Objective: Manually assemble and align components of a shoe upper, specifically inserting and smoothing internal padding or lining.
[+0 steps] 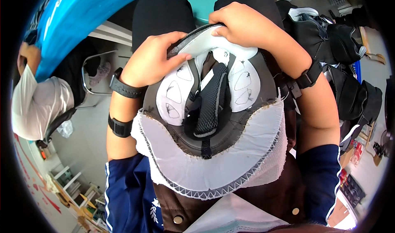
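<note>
Brown apron (284, 200) cloth fills the space nearest the camera, showing two metal snaps (177, 220) and one pale cloth (234, 216). Above it is one shoe upper (224, 146), with two white inner panels (172, 95), each bearing three drawn outlines, and one black mesh tongue (211, 103) lying inside its opening. Two hands hold it: the left hand (150, 60) pinches the far rim at left, thumb on the white lining; the right hand (242, 25) has its grip closed on the same rim, farther right. Most of the upper lies on the wearer's side of both grips, over the lap. At right, several black pieces (325, 39) are piled by a blue edge (358, 70); whether that is a container, I cannot tell.
</note>
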The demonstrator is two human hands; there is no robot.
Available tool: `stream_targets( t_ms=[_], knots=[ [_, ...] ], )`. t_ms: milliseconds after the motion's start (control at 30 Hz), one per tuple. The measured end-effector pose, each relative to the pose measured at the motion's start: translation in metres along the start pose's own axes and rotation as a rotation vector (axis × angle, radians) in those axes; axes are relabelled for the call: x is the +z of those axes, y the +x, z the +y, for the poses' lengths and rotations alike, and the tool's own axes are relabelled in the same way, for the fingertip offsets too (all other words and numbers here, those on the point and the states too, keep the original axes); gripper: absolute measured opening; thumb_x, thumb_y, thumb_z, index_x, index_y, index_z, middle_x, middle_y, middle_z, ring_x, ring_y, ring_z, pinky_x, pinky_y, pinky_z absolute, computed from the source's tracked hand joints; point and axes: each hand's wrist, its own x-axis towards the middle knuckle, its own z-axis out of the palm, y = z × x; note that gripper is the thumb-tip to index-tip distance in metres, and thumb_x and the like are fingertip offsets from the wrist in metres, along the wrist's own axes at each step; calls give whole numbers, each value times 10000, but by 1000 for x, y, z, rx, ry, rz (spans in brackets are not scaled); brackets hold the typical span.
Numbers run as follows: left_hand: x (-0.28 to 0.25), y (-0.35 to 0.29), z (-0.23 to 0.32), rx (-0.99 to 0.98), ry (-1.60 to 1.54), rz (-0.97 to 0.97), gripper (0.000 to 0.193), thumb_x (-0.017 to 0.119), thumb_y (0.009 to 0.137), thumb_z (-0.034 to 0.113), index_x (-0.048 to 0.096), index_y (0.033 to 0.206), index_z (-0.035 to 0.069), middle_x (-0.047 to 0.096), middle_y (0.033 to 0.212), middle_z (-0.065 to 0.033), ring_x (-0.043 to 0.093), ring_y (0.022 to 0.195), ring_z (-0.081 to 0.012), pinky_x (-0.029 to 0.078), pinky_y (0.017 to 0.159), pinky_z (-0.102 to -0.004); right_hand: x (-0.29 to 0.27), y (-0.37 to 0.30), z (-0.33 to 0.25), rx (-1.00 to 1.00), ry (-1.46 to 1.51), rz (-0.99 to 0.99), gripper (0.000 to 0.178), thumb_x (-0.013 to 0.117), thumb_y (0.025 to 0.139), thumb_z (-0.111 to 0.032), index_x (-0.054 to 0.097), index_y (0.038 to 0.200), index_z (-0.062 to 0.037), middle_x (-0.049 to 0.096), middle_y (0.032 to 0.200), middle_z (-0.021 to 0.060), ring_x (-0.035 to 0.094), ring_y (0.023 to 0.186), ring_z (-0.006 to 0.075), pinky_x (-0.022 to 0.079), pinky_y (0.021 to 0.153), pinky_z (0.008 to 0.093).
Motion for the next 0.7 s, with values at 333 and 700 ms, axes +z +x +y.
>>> stream_targets(
  t_ms=[333,700],
  knots=[
    [-1,-1,6,4,12,-25,379,658,736,154,529,1032,-46,608,846,-180,600,687,-250,468,639,-289,2,-3,1,6,50,-23,149,602,716,-113,581,816,-4,582,730,161,560,688,324,439,622,365],
    [1,11,11,-102,79,19,152,595,738,134,555,774,-8,554,622,-172,555,576,-320,421,525,-344,4,-2,2,-13,5,19,159,598,721,-122,579,832,-9,588,768,147,565,723,327,446,644,373]
  ],
)
